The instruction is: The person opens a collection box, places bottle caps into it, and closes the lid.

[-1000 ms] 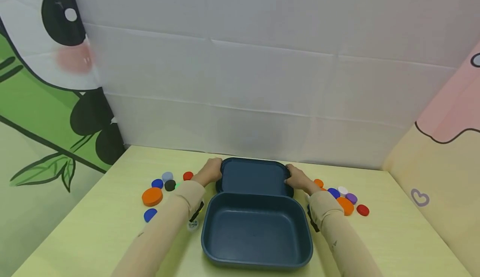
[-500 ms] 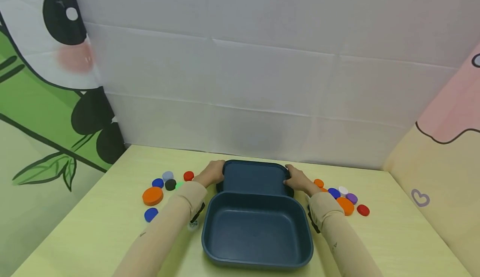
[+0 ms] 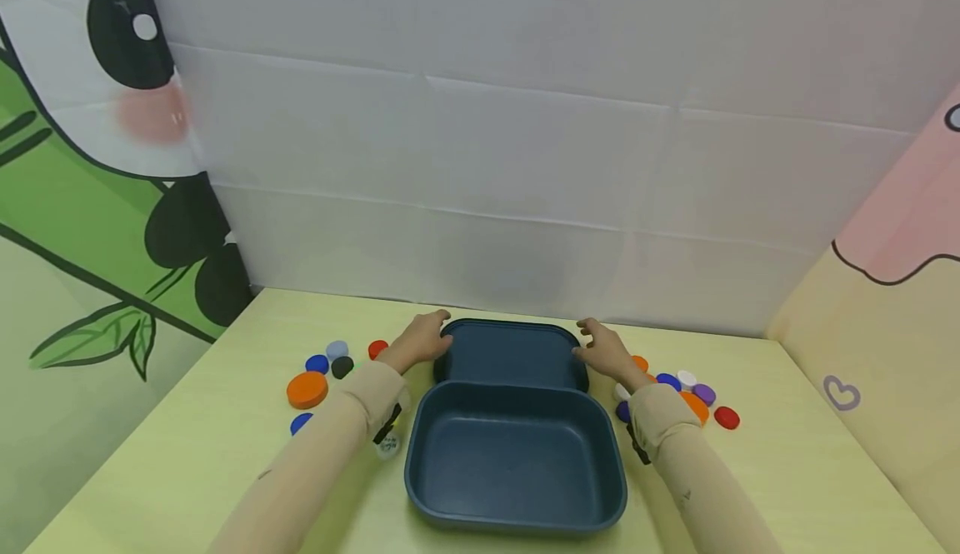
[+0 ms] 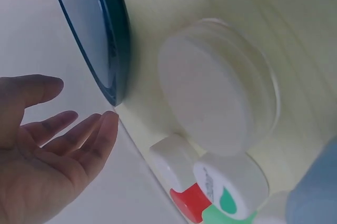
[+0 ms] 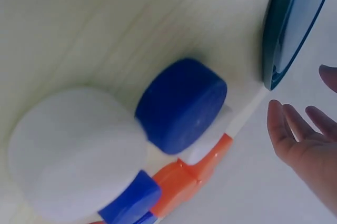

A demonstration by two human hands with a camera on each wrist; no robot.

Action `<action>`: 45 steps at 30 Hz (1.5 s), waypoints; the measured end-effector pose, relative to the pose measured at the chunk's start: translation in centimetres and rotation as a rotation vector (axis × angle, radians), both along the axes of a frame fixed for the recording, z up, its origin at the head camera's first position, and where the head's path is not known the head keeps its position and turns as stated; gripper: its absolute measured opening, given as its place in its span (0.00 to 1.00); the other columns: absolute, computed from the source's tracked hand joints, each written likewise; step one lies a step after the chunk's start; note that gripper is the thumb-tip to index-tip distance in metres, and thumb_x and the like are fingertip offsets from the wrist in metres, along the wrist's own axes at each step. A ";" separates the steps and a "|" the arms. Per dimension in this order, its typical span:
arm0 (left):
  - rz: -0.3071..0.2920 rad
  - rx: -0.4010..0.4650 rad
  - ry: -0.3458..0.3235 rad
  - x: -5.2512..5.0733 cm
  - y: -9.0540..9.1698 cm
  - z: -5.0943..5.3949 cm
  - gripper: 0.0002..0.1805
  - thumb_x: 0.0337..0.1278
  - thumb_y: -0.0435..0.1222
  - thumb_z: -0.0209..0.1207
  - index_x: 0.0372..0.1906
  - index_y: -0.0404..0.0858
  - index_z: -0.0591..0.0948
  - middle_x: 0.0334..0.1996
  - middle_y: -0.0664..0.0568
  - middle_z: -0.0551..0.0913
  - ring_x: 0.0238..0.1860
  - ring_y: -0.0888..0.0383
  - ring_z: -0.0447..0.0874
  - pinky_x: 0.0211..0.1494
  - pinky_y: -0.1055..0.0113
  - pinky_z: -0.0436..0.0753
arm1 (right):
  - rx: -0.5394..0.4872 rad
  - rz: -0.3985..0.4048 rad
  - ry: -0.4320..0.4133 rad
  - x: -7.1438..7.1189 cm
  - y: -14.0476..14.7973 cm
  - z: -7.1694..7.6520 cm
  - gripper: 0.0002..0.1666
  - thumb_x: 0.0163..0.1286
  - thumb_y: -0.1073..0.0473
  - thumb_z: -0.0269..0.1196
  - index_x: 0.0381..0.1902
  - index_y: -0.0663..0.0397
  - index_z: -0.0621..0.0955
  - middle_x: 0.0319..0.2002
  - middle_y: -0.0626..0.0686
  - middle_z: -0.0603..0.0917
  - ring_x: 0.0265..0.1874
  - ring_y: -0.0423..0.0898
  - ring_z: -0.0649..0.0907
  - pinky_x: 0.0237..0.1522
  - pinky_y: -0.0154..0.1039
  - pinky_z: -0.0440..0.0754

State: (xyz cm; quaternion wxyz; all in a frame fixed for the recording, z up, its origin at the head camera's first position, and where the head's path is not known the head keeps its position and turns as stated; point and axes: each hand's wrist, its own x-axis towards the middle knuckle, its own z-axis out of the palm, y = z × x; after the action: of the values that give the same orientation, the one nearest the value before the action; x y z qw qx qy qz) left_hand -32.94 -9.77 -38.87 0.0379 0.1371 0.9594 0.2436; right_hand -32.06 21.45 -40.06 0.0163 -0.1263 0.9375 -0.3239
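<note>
A dark blue rectangular lid (image 3: 513, 352) lies flat at the back of the table, just behind a matching deep box (image 3: 516, 471) with a bare inside. Beside the lid's left end hovers my left hand (image 3: 418, 340), fingers relaxed and holding nothing. My right hand (image 3: 606, 350) is likewise off the right end, fingers loosely bent. The left wrist view shows a gap between that hand (image 4: 58, 153) and the lid's rim (image 4: 113, 39). A gap also separates the right hand (image 5: 308, 142) from the lid (image 5: 292, 29) in the right wrist view.
Several coloured bottle caps lie left of the box, including a large orange cap (image 3: 307, 389) and a red cap (image 3: 377, 348). More are scattered to the right, among them a red cap (image 3: 727, 417) and a purple cap (image 3: 703, 394). A white wall (image 3: 517, 162) rises behind the table.
Both hands held the lid's ends earlier, with its far edge tipping slightly. Now they have let go and moved outward, and the lid rests behind the box, which has stayed put.
</note>
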 end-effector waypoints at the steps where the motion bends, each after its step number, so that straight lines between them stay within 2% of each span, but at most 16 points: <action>1: -0.007 0.012 0.005 0.2 -0.1 0.2 0.25 0.61 0.34 0.50 0.62 0.28 0.65 0.53 0.33 0.74 0.37 0.47 0.78 0.38 0.59 0.74 | -0.008 -0.003 0.013 0.1 0.1 0.1 0.30 0.63 0.64 0.55 0.62 0.70 0.62 0.57 0.72 0.69 0.52 0.67 0.74 0.49 0.54 0.77; 5: -0.038 0.055 0.039 0.9 -0.5 0.7 0.24 0.62 0.35 0.50 0.61 0.29 0.66 0.56 0.33 0.73 0.46 0.43 0.79 0.44 0.56 0.78 | -0.045 -0.020 0.052 0.6 0.8 0.6 0.29 0.64 0.64 0.55 0.62 0.68 0.63 0.57 0.71 0.70 0.51 0.66 0.75 0.48 0.53 0.77; 10: -0.090 0.130 0.090 2.1 -1.2 1.2 0.23 0.64 0.38 0.49 0.61 0.31 0.67 0.57 0.33 0.72 0.54 0.39 0.75 0.53 0.51 0.76 | -0.069 -0.021 0.119 1.5 2.1 0.9 0.27 0.64 0.63 0.56 0.60 0.64 0.67 0.56 0.68 0.72 0.51 0.65 0.75 0.48 0.53 0.77; 14: -0.141 0.149 0.166 3.4 -1.6 1.4 0.23 0.64 0.38 0.50 0.60 0.30 0.68 0.56 0.35 0.73 0.54 0.38 0.74 0.54 0.51 0.75 | -0.036 -0.011 0.196 2.3 3.1 1.0 0.24 0.63 0.62 0.58 0.57 0.62 0.71 0.54 0.66 0.75 0.49 0.64 0.77 0.48 0.55 0.76; 18: -0.155 0.154 0.209 5.2 -1.8 1.8 0.23 0.63 0.39 0.51 0.60 0.32 0.69 0.57 0.37 0.73 0.54 0.40 0.74 0.55 0.51 0.75 | 0.029 0.015 0.280 3.3 3.9 1.0 0.22 0.60 0.63 0.60 0.53 0.64 0.74 0.51 0.64 0.77 0.47 0.63 0.77 0.48 0.56 0.76; 22: -0.133 0.145 0.206 7.1 -1.8 2.1 0.24 0.63 0.41 0.52 0.60 0.35 0.69 0.57 0.41 0.73 0.57 0.43 0.72 0.57 0.50 0.73 | 0.128 0.019 0.336 4.5 4.4 1.1 0.21 0.58 0.62 0.61 0.50 0.63 0.76 0.48 0.63 0.78 0.44 0.61 0.77 0.46 0.56 0.76; 28: -0.095 0.121 0.190 9.9 -1.5 2.1 0.24 0.61 0.44 0.53 0.59 0.37 0.71 0.57 0.44 0.74 0.59 0.46 0.71 0.60 0.50 0.71 | 0.315 0.003 0.375 6.3 4.8 0.8 0.18 0.57 0.59 0.61 0.46 0.57 0.79 0.44 0.58 0.80 0.41 0.58 0.76 0.43 0.57 0.73; 32: -0.054 0.103 0.173 11.4 -1.3 2.0 0.24 0.61 0.45 0.53 0.59 0.39 0.71 0.58 0.46 0.74 0.59 0.47 0.71 0.60 0.51 0.71 | 0.364 0.013 0.372 7.0 5.0 0.3 0.16 0.56 0.59 0.62 0.44 0.56 0.79 0.42 0.56 0.81 0.41 0.58 0.77 0.44 0.58 0.73; 37: -0.026 0.092 0.149 12.8 -1.1 1.6 0.26 0.60 0.45 0.54 0.61 0.39 0.69 0.59 0.45 0.72 0.60 0.47 0.70 0.60 0.51 0.72 | 0.394 0.021 0.378 7.7 5.3 -0.2 0.15 0.55 0.59 0.63 0.42 0.54 0.80 0.39 0.54 0.81 0.34 0.53 0.78 0.39 0.54 0.75; 41: -0.009 0.089 0.121 13.7 -0.9 1.2 0.28 0.60 0.45 0.54 0.64 0.39 0.65 0.61 0.43 0.69 0.60 0.47 0.70 0.59 0.50 0.73 | 0.423 0.028 0.378 8.0 5.5 -0.5 0.15 0.53 0.59 0.65 0.40 0.53 0.80 0.35 0.52 0.81 0.28 0.47 0.75 0.29 0.42 0.74; 45: 0.006 0.091 0.094 14.3 -0.8 0.8 0.30 0.60 0.45 0.53 0.65 0.39 0.63 0.62 0.42 0.68 0.59 0.47 0.71 0.57 0.51 0.74 | 0.449 0.037 0.350 8.1 5.7 -0.8 0.14 0.52 0.58 0.67 0.38 0.51 0.80 0.31 0.51 0.79 0.25 0.44 0.74 0.23 0.34 0.69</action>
State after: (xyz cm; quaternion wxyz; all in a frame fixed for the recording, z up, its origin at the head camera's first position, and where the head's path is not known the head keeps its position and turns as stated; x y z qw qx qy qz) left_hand -18.62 -10.53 -38.06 -0.0141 0.1472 0.9484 0.2804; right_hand -23.96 27.16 -40.86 -0.1121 -0.1907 0.9718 -0.0811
